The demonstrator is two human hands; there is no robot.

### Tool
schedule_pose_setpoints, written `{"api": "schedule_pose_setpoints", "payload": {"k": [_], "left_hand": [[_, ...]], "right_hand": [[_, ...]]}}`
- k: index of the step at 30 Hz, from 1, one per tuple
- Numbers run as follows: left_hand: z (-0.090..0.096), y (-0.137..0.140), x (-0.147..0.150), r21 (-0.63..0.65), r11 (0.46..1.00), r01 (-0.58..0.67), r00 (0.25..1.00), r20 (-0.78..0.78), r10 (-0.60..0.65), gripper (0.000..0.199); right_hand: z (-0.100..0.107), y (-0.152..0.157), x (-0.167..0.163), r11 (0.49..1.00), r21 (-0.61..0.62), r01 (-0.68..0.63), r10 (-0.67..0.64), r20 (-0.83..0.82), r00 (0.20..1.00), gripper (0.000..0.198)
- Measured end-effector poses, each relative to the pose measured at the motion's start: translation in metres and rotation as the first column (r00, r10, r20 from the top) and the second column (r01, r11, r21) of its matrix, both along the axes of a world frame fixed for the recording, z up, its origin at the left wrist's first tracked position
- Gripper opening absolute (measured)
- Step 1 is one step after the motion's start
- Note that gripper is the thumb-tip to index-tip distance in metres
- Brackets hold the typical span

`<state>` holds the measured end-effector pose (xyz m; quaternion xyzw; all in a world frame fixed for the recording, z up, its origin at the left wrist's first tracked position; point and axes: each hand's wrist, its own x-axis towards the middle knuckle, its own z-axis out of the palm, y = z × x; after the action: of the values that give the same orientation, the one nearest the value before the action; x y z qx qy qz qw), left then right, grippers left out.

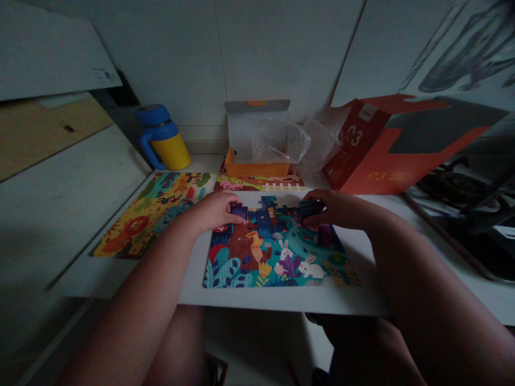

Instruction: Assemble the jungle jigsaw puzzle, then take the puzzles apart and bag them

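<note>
A partly assembled jigsaw puzzle (273,252) lies flat on the white table, showing white rabbits, a brown animal and dark leaves. Its upper edge is uneven, with tabs and notches. My left hand (223,209) is at the upper left of the puzzle, fingers pinched on a dark blue puzzle piece (238,212). Over the upper right part, my right hand (322,206) is closed on another dark puzzle piece (308,210). The fingers hide part of both pieces, and I cannot tell whether either piece is joined to the rest.
Left of the puzzle lies a yellow animal puzzle (140,220); another picture (273,184) lies behind. An open orange box (257,169) holds clear plastic wrap (281,142). A blue and yellow flask (164,139) stands back left, a large orange-red box (374,150) back right.
</note>
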<state>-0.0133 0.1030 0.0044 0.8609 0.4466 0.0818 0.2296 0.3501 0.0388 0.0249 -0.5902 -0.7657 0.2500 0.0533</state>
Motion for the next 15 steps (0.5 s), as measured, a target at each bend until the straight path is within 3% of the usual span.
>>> {"api": "schedule_pose_setpoints", "payload": {"k": [7,15], "left_hand": [[0.0042,-0.0032,0.006,-0.033,0.997,-0.064,0.996,-0.06,0.062,0.05],[0.0028,-0.0077,0.0067,-0.06,0.997,-0.057,0.998,0.03,0.059,0.046]], "right_hand": [[0.0001,-0.0011,-0.0074,0.993,-0.115,-0.013,0.001,-0.097,0.995,0.048],[-0.0072,0.0019,-0.0075,0.999,-0.005,0.033,-0.033,-0.03,0.999,0.074]]}}
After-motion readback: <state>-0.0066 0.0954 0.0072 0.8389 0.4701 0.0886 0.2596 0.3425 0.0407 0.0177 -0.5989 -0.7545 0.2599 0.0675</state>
